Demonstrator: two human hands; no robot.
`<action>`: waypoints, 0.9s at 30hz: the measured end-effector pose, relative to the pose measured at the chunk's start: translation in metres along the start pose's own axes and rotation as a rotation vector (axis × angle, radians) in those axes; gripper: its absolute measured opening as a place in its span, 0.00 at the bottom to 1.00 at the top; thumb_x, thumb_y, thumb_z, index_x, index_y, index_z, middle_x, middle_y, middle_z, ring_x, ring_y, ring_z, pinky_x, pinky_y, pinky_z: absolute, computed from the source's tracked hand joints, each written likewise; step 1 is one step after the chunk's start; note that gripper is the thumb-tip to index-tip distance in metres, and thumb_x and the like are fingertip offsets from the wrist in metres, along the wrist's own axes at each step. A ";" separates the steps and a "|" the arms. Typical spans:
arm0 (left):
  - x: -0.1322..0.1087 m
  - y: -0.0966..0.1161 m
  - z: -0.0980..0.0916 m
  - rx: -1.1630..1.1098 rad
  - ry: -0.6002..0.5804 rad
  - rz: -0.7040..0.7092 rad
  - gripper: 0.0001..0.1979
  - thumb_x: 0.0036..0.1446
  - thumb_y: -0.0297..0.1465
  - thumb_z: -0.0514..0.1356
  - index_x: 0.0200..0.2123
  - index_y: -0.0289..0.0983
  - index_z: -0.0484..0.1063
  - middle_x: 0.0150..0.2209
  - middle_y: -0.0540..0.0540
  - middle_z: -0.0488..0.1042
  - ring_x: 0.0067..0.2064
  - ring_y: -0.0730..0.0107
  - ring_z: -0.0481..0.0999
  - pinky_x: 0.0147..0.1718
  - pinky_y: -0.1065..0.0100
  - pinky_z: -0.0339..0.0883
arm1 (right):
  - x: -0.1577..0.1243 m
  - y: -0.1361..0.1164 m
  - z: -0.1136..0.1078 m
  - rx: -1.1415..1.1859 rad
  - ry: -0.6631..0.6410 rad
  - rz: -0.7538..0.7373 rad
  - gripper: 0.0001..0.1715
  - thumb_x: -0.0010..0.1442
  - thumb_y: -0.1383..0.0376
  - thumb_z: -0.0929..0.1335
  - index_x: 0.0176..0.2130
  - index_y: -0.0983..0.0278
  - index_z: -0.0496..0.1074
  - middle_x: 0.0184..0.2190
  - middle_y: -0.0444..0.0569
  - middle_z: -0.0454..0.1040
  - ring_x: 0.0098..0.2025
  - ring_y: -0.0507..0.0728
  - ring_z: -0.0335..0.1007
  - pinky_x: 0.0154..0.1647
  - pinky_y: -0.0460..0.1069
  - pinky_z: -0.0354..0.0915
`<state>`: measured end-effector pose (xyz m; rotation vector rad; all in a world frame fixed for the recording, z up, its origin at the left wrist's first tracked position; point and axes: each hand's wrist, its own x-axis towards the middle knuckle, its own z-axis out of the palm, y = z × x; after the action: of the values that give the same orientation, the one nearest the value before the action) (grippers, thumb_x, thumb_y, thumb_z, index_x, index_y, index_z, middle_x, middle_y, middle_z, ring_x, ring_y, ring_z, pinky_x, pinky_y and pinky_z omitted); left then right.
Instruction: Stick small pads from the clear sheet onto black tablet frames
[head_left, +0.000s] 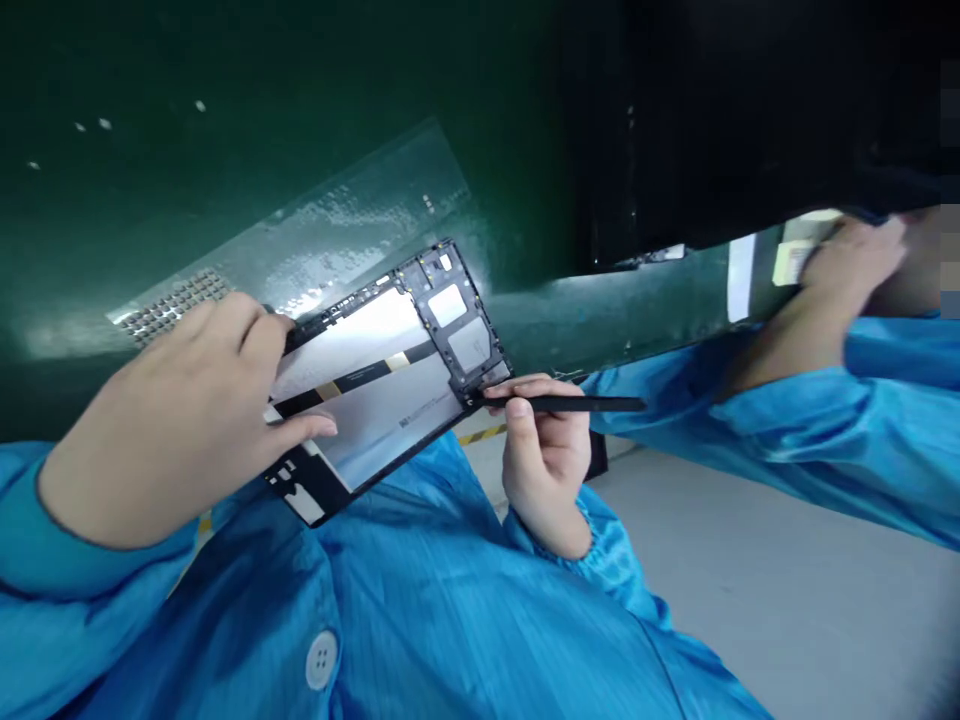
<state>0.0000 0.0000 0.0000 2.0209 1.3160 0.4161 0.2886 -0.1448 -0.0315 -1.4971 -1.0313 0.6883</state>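
Note:
My left hand (pixel 187 425) grips the lower left end of an opened tablet frame (pixel 397 405), with the thumb across its inner face and the fingers at the far edge. The frame is tilted, black-rimmed, with silvery panels and a dark strip inside and white-backed cut-outs at its upper right end. Black tweezers (pixel 585 404) lie pinched in my right hand (pixel 547 450). Their tip is at the frame's right lower corner, where my right fingertips also come close to or touch the edge. Whether the tip holds anything is too small to tell.
Behind the frame, a clear plastic sheet (pixel 360 225) with rows of small metallic pieces (pixel 176 305) lies on the green table (pixel 225 60). Small white specks dot the table. At right, a co-worker's hand (pixel 855 250) is beside a pale yellow pad (pixel 791 262); a large dark shape hangs nearby.

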 end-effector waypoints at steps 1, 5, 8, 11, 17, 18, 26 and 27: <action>0.000 -0.005 0.000 0.121 -0.086 0.081 0.43 0.45 0.75 0.64 0.39 0.41 0.75 0.38 0.40 0.68 0.40 0.51 0.68 0.46 0.49 0.69 | 0.000 0.002 0.000 -0.013 0.002 -0.036 0.06 0.76 0.67 0.70 0.51 0.57 0.76 0.43 0.46 0.79 0.47 0.52 0.81 0.50 0.49 0.78; 0.004 -0.029 0.001 0.388 -0.181 0.252 0.42 0.48 0.76 0.62 0.39 0.42 0.69 0.38 0.42 0.65 0.38 0.55 0.67 0.40 0.55 0.64 | 0.003 0.007 -0.003 -0.058 -0.043 -0.105 0.10 0.76 0.70 0.68 0.53 0.57 0.73 0.44 0.47 0.78 0.48 0.53 0.80 0.50 0.51 0.77; 0.007 -0.037 0.001 0.395 -0.179 0.260 0.45 0.44 0.78 0.62 0.39 0.42 0.69 0.40 0.42 0.68 0.38 0.55 0.69 0.39 0.57 0.64 | 0.004 0.008 -0.004 -0.082 -0.084 -0.126 0.12 0.75 0.72 0.68 0.53 0.57 0.73 0.44 0.48 0.78 0.49 0.54 0.80 0.52 0.53 0.77; 0.008 -0.037 0.002 0.406 -0.190 0.244 0.47 0.44 0.80 0.60 0.39 0.42 0.70 0.41 0.41 0.69 0.39 0.54 0.71 0.38 0.56 0.66 | 0.004 0.008 -0.005 -0.120 -0.102 -0.149 0.12 0.75 0.72 0.68 0.54 0.57 0.72 0.44 0.48 0.78 0.49 0.56 0.79 0.51 0.55 0.77; 0.009 -0.031 0.000 0.405 -0.194 0.213 0.49 0.47 0.81 0.54 0.43 0.41 0.73 0.41 0.40 0.70 0.40 0.49 0.73 0.37 0.48 0.74 | 0.014 -0.005 -0.022 -0.249 -0.133 -0.228 0.15 0.70 0.75 0.69 0.51 0.58 0.77 0.47 0.50 0.82 0.50 0.59 0.80 0.54 0.58 0.75; 0.008 -0.028 0.000 0.392 -0.187 0.209 0.49 0.49 0.81 0.52 0.44 0.41 0.73 0.41 0.39 0.70 0.42 0.47 0.73 0.39 0.45 0.75 | 0.014 -0.008 -0.026 -0.226 -0.067 -0.203 0.13 0.69 0.75 0.68 0.46 0.58 0.78 0.45 0.49 0.82 0.49 0.59 0.80 0.53 0.57 0.74; -0.029 0.029 0.021 0.283 -0.024 0.175 0.43 0.68 0.64 0.52 0.66 0.34 0.70 0.52 0.32 0.77 0.54 0.41 0.77 0.54 0.39 0.78 | -0.050 -0.028 -0.006 -0.012 -0.628 0.549 0.20 0.65 0.53 0.76 0.55 0.51 0.73 0.41 0.45 0.85 0.33 0.59 0.80 0.33 0.54 0.75; -0.031 0.035 0.022 0.273 0.026 0.184 0.40 0.70 0.62 0.54 0.66 0.34 0.69 0.51 0.33 0.77 0.53 0.44 0.78 0.52 0.44 0.79 | -0.051 -0.025 0.001 0.048 -0.472 0.548 0.24 0.65 0.50 0.77 0.56 0.49 0.71 0.41 0.44 0.85 0.34 0.60 0.80 0.34 0.54 0.76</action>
<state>0.0234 -0.0451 0.0117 2.3828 1.2630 0.3623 0.2592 -0.1900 -0.0133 -1.6258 -0.9327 1.4982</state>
